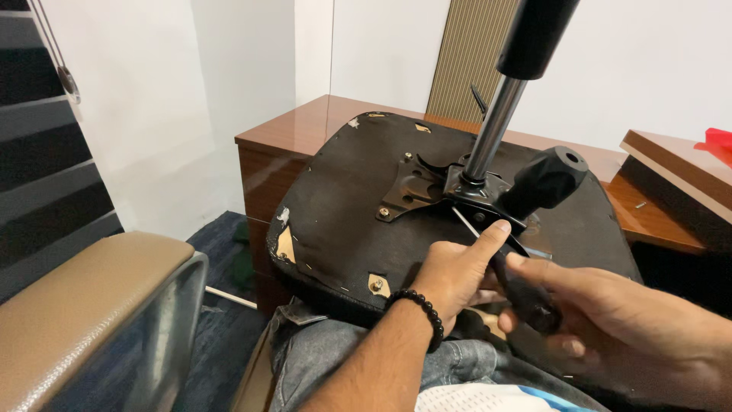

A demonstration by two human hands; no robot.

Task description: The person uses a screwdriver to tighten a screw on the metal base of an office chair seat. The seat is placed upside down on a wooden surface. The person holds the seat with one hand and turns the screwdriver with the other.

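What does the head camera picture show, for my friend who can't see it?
Two hands work a screwdriver on the underside of an upturned black chair seat. The left hand, with a black bead bracelet, steadies the shaft; the right hand grips the handle. A shiny gas cylinder sticks up.

No packages, labels, signs or screens show in this view.
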